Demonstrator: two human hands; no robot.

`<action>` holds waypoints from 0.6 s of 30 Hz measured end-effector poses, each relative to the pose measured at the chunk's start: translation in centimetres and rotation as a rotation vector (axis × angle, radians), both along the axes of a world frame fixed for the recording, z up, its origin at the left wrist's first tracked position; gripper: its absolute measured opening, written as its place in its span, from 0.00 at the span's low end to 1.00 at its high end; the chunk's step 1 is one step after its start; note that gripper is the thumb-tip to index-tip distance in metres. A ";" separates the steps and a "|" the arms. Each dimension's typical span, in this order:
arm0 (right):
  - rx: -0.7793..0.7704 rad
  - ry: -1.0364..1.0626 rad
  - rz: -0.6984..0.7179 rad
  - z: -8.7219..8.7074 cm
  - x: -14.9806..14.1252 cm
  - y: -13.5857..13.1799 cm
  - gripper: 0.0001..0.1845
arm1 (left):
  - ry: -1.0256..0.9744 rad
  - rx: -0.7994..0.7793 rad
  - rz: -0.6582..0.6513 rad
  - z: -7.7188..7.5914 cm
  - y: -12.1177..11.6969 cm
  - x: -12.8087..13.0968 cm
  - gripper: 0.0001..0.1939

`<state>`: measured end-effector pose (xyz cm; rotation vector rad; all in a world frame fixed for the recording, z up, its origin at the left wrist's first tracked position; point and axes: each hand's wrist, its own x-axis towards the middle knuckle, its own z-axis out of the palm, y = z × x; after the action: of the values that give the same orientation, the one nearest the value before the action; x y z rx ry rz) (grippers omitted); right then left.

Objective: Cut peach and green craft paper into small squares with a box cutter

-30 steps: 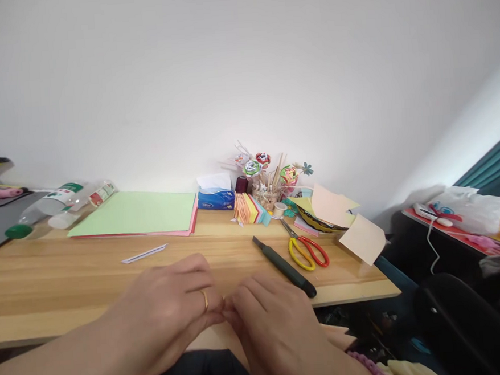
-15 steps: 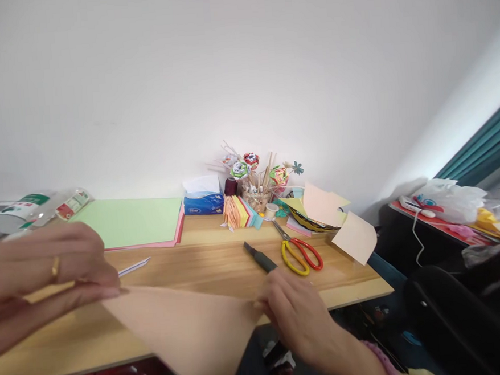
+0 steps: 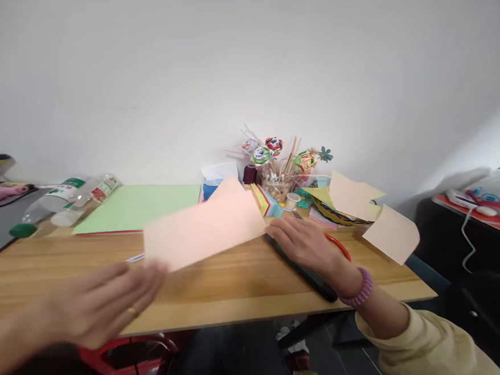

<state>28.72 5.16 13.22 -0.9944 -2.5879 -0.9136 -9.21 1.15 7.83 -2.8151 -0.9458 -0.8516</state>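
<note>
A pale peach sheet of paper point(image 3: 204, 228) hangs tilted above the wooden desk, stretched between both hands. My left hand point(image 3: 106, 300), slightly blurred and wearing a gold ring, pinches its lower left corner. At the sheet's right corner my right hand point(image 3: 303, 244) is closed on the edge. Under and beside the right hand lies a dark green utility knife point(image 3: 310, 277). Only a red handle of the scissors point(image 3: 338, 246) shows behind that wrist. A folded white paper strip point(image 3: 135, 258) is partly covered by the sheet.
Green paper point(image 3: 148, 201) lies at the back left, near plastic bottles point(image 3: 60, 198). Behind the raised sheet stand a tissue pack point(image 3: 210, 188) and a jar of sticks and paper flowers point(image 3: 278, 188). Loose paper point(image 3: 394, 234) overhangs the desk's right side. A red stool point(image 3: 112, 363) is below.
My hands were together low at the desk's front edge, then spread apart with the peach paper between them. Now the sheet is raised over the desk, and the view has shifted.
</note>
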 end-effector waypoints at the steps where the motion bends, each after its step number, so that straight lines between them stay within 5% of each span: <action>1: -0.048 -0.020 -0.023 -1.2 -0.2 0.5 0.16 | 0.126 0.125 -0.071 -0.4 0.1 0.9 0.20; 3: -0.134 -0.040 -0.084 -3.2 -0.4 1.2 0.14 | 0.348 0.314 -0.160 -1.3 0.2 2.7 0.18; 5: -0.197 -0.032 -0.152 -4.4 -0.2 1.4 0.13 | 0.418 0.326 -0.139 -1.8 0.2 4.2 0.16; 11: -0.194 0.123 -0.423 -5.7 2.0 -0.8 0.15 | 0.252 -0.243 -0.199 1.3 2.4 6.5 0.14; 13: -0.173 0.164 -0.470 -6.6 2.7 -1.3 0.17 | 0.131 -0.284 -0.194 2.1 2.5 6.6 0.14; 15: -0.150 0.193 -0.482 -7.5 3.1 -1.4 0.19 | 0.070 -0.312 -0.136 1.8 1.0 6.5 0.13; 18: -0.101 0.239 -0.481 -8.0 3.3 -2.0 0.22 | 0.079 -0.387 -0.103 -0.3 -4.3 5.9 0.12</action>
<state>31.97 3.15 5.26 -1.6870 -2.2512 -0.7073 -3.33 -3.19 7.54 -3.2194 -1.0634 -0.6157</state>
